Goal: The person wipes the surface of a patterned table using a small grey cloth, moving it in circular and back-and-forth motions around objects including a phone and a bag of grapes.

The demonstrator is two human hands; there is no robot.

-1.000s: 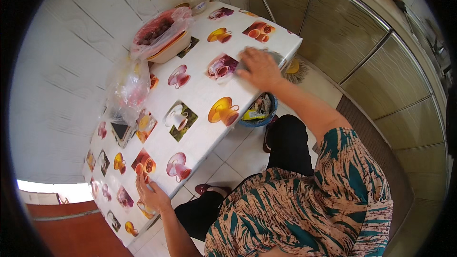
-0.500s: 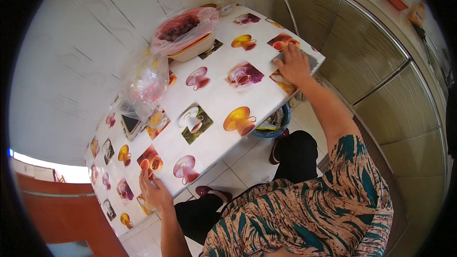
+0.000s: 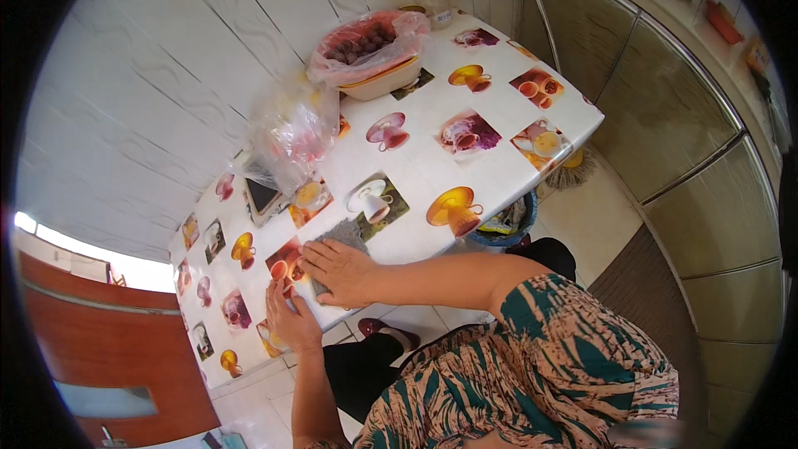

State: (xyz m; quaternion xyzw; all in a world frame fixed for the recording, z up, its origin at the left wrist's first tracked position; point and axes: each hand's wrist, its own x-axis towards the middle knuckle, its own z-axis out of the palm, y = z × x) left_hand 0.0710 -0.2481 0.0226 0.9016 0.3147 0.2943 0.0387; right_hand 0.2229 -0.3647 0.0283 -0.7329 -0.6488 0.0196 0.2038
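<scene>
My right hand [image 3: 339, 271] holds a grey cloth [image 3: 342, 233] against the printed tablecloth [image 3: 428, 179], its palm down and fingers stretched across it. The cloth shows beyond the fingers and beside the wrist. Close by on the left, my left hand [image 3: 293, 323] rests at the table's near edge. Its fingers are extended and hold nothing; the tips lie beside the right hand's fingers. Cup and saucer pictures cover the tablecloth.
Along the wall stand a basin [image 3: 382, 81] of dark round fruit in a pink bag, a clear plastic bag [image 3: 291, 137], a dark-screened tablet-like device [image 3: 264, 195] and a green-topped bottle [image 3: 435, 5]. A blue bin [image 3: 519, 223] sits beneath the near edge, beside a brush head [image 3: 573, 173].
My right hand has swept the grey cloth from the table's far right corner to the near left, beside my left hand. The view has shifted slightly, and my left hand stays at the edge.
</scene>
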